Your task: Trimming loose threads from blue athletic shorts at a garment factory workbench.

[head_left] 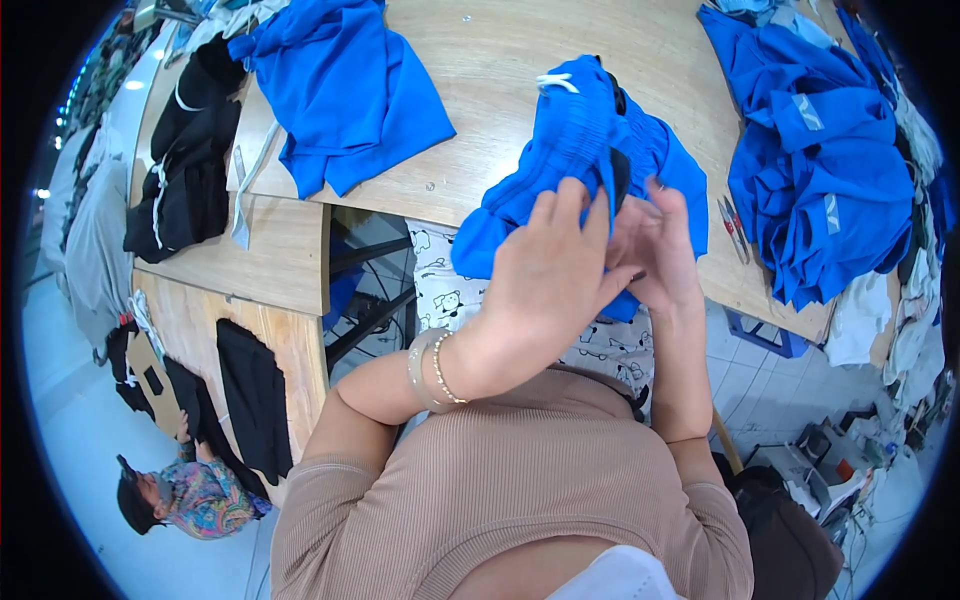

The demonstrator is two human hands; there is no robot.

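Note:
Blue drawstring pants lie bunched before me at the table's front edge, their gathered waistband upward. A white cord shows at the waistband's far end, and a dark strip sits among the folds near my fingers. My left hand, with bracelets on its wrist, is closed on the waistband fabric. Close beside it, my right hand is slightly blurred, palm turned inward, fingers curved and apart from the thumb; nothing shows in it. Part of the fabric is hidden beneath both hands. Small red-handled thread snips lie to the right.
More blue garments are piled right and far left. Black garments with white cords lie left, beside a narrow pale strip. White printed cloth covers my lap. A person holds brown cardboard at lower left.

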